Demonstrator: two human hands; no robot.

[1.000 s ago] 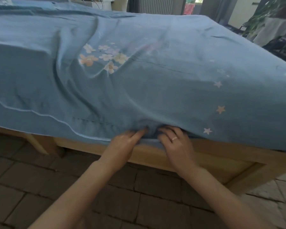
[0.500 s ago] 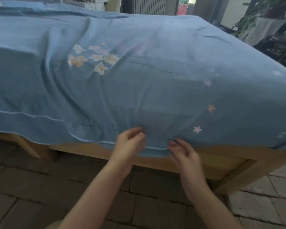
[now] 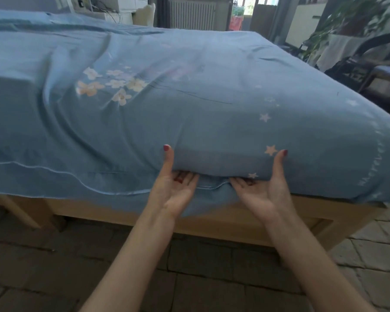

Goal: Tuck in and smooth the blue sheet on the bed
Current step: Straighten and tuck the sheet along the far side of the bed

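A white radiator (image 3: 192, 14) stood against the far wall; leafy plants (image 3: 356, 21) and what looked like a dark chair (image 3: 369, 64) stood right, on a brick floor (image 3: 54, 266).

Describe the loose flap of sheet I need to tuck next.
Start at the wooden bed frame along the near side. Between the two hands, a flap of blue sheet hangs over the rail; unlike the fabric to its right, it isn't tucked under.

matt cloth sheet (image 3: 212, 122), wooden bed frame (image 3: 234, 228)

Blue sheet (image 3: 189, 122), pale flowers, stars
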